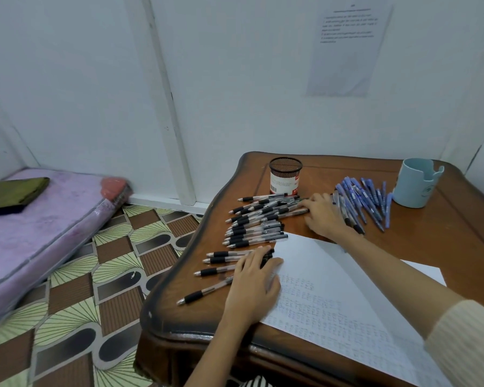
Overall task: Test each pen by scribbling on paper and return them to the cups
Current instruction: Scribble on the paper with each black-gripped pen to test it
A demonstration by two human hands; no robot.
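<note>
Several black-grip clear pens (252, 222) lie in a row on the left half of the wooden table (444, 236). My left hand (253, 283) rests flat over the nearest of them, fingers spread, at the edge of the scribbled paper (327, 297). My right hand (323, 216) lies palm down on the far end of the black pens, fingers touching them. A pile of blue pens (366, 202) lies just right of that hand. A black mesh cup (285, 175) stands behind the black pens. A pale blue cup (415, 182) stands at the far right.
A second sheet (428, 270) lies under the paper at the right. Left of the table are a patterned floor (95, 275) and a pink mattress (39, 227) with a green folded cloth. A printed notice (347, 48) hangs on the white wall.
</note>
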